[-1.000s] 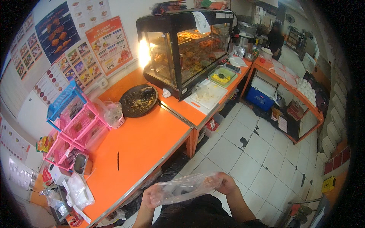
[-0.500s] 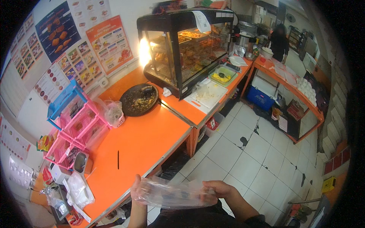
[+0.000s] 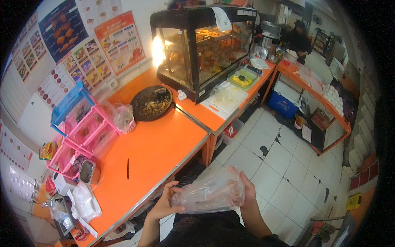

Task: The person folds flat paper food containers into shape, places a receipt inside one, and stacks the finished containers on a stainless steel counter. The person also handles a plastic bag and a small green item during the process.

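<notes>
A clear plastic bag is stretched between my two hands, in front of my body and just off the table's near edge. Its film looks crumpled and puffed out. My left hand grips the bag's left end, fingers curled and thumb below. At the other end my right hand holds it from the side; some of its fingers are behind or within the film, and I cannot tell which. Nearest to the left hand is the orange table.
On the table are a stone mortar with a pestle, pink and blue stacked baskets and white plastic bags. Farther back stand a glass food warmer, a white cutting board and a tub of yellow food. Another person stands beyond.
The bag has gone from flat and stretched to bunched and fuller. My right hand has turned upright along its end, and my left has shifted right. The far person has moved.
</notes>
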Motion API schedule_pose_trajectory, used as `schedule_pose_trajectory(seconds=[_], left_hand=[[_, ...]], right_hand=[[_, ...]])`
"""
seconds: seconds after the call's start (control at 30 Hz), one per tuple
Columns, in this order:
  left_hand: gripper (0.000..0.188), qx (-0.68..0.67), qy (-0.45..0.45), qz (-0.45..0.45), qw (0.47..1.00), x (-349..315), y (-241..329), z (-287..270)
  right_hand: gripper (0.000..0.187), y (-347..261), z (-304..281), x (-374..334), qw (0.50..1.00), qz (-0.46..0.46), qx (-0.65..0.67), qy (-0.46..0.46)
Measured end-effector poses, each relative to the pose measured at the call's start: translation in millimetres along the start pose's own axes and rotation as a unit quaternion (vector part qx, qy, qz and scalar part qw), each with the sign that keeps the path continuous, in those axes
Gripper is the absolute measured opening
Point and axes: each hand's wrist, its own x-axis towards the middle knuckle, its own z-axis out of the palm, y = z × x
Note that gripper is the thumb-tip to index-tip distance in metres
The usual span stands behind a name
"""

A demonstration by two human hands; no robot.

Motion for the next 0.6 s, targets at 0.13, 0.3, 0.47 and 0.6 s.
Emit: schedule_pose_trajectory(seconds=[0.13, 0.3, 0.47, 0.6], left_hand=[[0.052, 0.107, 0.181, 0.048, 0.976, 11.7, -17.7, 11.6], [0.032, 0.340, 0.233, 0.211, 0.886, 10.8, -21.7, 8.8], [0.032, 0.412, 0.214, 0.150, 0.873, 22.4, -8.5, 11.4], [0.039, 0.290, 0.284, 0.114, 0.907, 40.5, -0.6, 18.2]], right_hand=[[0.062, 10.4, 10.0, 6.0, 0.999, 0.008, -0.036, -0.035], [0.061, 10.8, 2.8, 13.2, 0.988, 0.021, 0.076, -0.131], [0.061, 21.6, 12.8, 19.9, 0.993, 0.075, 0.068, -0.068], [0.061, 33.6, 29.0, 32.8, 0.977, 0.115, 0.120, 0.134]])
